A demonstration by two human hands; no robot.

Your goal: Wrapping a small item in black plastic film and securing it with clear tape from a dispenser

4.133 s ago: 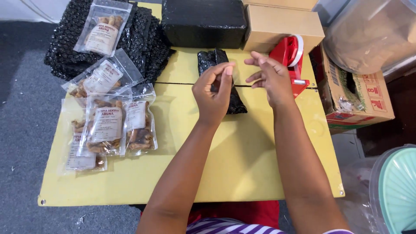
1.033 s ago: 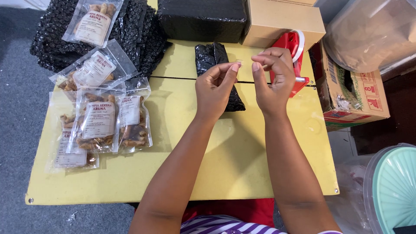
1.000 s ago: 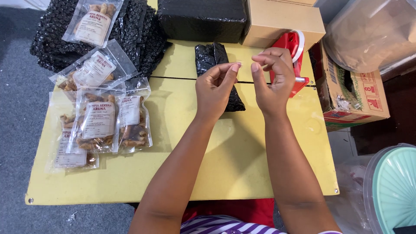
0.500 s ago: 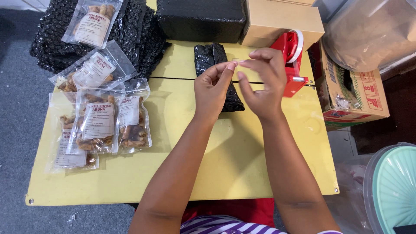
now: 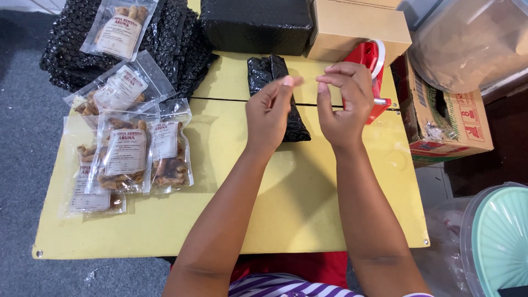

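My left hand [image 5: 269,113] and my right hand [image 5: 344,102] hover over a yellow table [image 5: 231,181], fingertips pinched and facing each other a small gap apart. A thin strip of clear tape seems stretched between them, though it barely shows. Directly under the hands lies a small parcel wrapped in black bubble wrap [image 5: 263,71]. A red tape dispenser [image 5: 367,55] stands just behind my right hand.
Several clear bags of snacks [image 5: 126,151] lie at the table's left. A heap of black bubble wrap [image 5: 170,38], a black wrapped block [image 5: 253,25] and a cardboard box [image 5: 352,25] sit at the back. An open carton [image 5: 451,121] and a teal-lidded tub [image 5: 498,242] stand to the right.
Half a second ago the fingertips of both hands met over the black parcel. They have now drawn a little apart, and the right hand has shifted slightly right.
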